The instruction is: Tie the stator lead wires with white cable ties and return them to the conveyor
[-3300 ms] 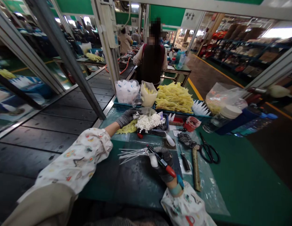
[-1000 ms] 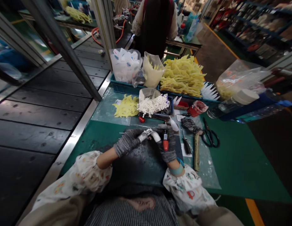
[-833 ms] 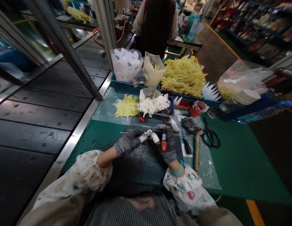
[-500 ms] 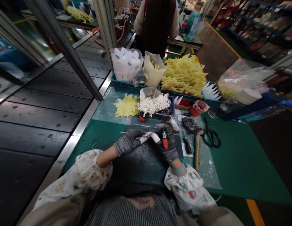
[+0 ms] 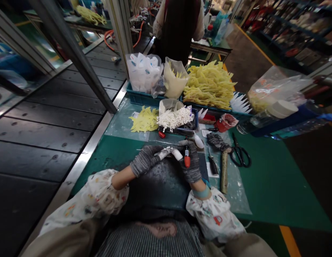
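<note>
My gloved left hand (image 5: 146,160) was closed on a thin white stem (image 5: 164,154), and my right hand (image 5: 191,166) was closed around a red-handled tool (image 5: 187,161), with a white plastic piece (image 5: 177,154) between them. The stem looked light, stiff and easily snapped, so I judged it best pinched close to that piece. Under my wrists lay a dark mat (image 5: 160,192) with open room; a heap of white sticks (image 5: 173,120) sat just ahead, scissors (image 5: 239,156) lay to my right, and a steel edge (image 5: 87,151) ran to my left.
</note>
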Available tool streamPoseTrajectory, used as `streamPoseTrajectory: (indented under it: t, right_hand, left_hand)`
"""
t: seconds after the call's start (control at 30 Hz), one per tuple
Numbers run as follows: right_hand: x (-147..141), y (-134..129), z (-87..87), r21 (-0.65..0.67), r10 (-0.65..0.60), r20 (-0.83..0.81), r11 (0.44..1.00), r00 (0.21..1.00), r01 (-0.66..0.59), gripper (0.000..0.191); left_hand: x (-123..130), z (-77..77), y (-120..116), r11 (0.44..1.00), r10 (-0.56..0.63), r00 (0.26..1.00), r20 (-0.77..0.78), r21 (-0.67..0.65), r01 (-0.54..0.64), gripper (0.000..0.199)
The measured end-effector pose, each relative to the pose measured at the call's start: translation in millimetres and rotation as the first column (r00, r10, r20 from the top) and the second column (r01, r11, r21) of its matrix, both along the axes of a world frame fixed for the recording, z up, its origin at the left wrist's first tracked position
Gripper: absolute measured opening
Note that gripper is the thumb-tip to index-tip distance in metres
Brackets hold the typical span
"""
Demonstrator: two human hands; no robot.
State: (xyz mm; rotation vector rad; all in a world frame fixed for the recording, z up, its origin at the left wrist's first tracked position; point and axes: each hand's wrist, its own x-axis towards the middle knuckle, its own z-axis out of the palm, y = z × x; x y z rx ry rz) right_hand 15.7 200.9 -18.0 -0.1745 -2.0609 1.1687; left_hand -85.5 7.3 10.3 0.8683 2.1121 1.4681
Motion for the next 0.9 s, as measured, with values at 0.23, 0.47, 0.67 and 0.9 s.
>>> streamPoseTrajectory:
  t: [0.23, 0.47, 0.67, 0.9]
  right_hand:
    - [5.8, 2.8, 11.5, 0.057, -0.006, 0.000, 0.998, 1.000, 0.006, 0.019]
    - [3.2, 0.1, 3.1, 0.006, 0.011, -0.019, 1.000, 1.000, -0.010, 0.023]
    - [3.8, 3.5, -5.6, 0.027, 0.032, 0.024, 0.999, 0.999, -0.032, 0.026]
    - [0.9, 3.5, -3.8, 0.066, -0.004, -0.009, 0.998, 1.000, 0.004, 0.024]
  left_hand:
    - [-1.6, 9.6, -1.6, 0.997, 0.025, 0.999, 0.040, 0.069, -0.027, 0.043]
    - [-0.8, 2.7, 0.3, 0.996, 0.035, 0.999, 0.042, 0.083, -0.038, 0.039]
    - [0.2, -4.6, 2.9, 0.990, 0.115, 0.992, -0.047, 0.093, -0.110, 0.035]
    - [0.2, 0.1, 0.5, 0.990, 0.094, 0.996, 0.005, 0.102, -0.094, 0.038]
